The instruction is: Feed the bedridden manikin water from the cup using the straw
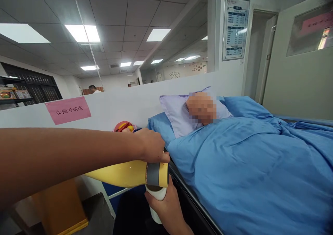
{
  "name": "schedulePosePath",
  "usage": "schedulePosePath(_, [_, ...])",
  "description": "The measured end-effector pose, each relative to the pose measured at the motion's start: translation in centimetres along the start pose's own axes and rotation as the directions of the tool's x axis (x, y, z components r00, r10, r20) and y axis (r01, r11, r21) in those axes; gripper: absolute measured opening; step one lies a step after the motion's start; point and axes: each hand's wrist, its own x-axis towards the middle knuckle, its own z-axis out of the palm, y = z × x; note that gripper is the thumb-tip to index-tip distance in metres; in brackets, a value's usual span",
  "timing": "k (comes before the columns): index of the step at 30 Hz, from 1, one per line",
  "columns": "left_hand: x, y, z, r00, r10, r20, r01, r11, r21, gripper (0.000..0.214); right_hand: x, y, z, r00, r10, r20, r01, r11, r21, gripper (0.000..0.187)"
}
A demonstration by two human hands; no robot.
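Observation:
My left hand is closed around the top end of a yellow flask with a grey band, which lies tipped almost flat with its mouth to the right. The flask's mouth sits right over a white cup. My right hand grips that cup from below, beside the bed's edge. Whether any liquid is flowing is hidden.
A person lies in the bed under a blue cover, head on a lilac pillow. A white partition with a pink sign stands behind. A red bowl of fruit sits near my left hand. An orange cabinet is at lower left.

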Motion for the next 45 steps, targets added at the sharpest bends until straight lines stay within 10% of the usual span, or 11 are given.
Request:
schedulePosePath(41, [-0.3, -0.2, 1.9, 0.998, -0.024, 0.061, 0.025, 1.0, -0.014, 0.065, 0.8, 5.2, 1.6, 0.998, 0.057, -0.033, -0.06, 0.995, -0.078, 0.04])
schedulePosePath(45, [-0.6, -2.8, 2.9, 1.0, -0.018, -0.002, 0.017, 0.996, -0.092, 0.075, 0.5, 5.2, 1.6, 0.997, 0.067, -0.026, -0.069, 0.992, -0.101, 0.032])
